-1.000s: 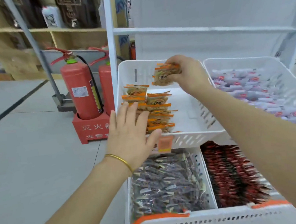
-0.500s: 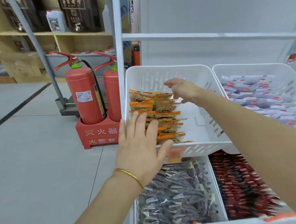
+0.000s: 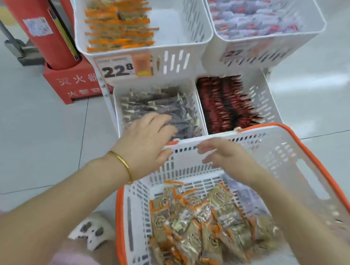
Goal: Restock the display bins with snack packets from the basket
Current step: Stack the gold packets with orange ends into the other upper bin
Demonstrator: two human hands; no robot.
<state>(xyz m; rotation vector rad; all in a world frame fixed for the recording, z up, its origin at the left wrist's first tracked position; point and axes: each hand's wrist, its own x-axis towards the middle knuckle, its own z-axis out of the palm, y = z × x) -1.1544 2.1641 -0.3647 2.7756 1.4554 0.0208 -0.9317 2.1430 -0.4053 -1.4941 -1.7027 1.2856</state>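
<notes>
Head view, looking down at the rack.

- Basket (image 3: pixel 301 163): white, orange rim, nearest the camera, its far rim against the lower bins. A loose heap of snack packets (image 3: pixel 189 222), gold-brown with orange edges, lies on its bottom.
- Left grip (image 3: pixel 147 143): fingers straight to relaxed and spread, holding nothing. It sits over the basket's far-left corner, with the fingertips above the dark grey packets (image 3: pixel 161 106) of the lower left bin (image 3: pixel 191 88). Cannot tell whether there is contact with packets or rim. Gold bangle (image 3: pixel 122 161) on the wrist.
- Right grip (image 3: pixel 226 159): motion-blurred, fingers loosely curved and pointing left, nothing seen in it. It is inside the basket near the far wall, above the heap and apart from it.
- Upper left bin (image 3: pixel 191 24): orange-edged packets (image 3: pixel 118 24) stand in a row along its left side; the right part of the bottom is bare. Price tag (image 3: pixel 119 69) on the front reads 22.8.
- Upper right bin (image 3: pixel 317 18): pale packets (image 3: pixel 250 12) with red marks.
- Lower right bin (image 3: pixel 267 102): red-and-black packets (image 3: pixel 224 104) in rows.
- Left of the rack: red fire extinguisher (image 3: pixel 38 32) in a red stand (image 3: pixel 69 84) on the tiled floor (image 3: pixel 32 146).
- White spotted slipper (image 3: pixel 93 230) just left of the basket.
</notes>
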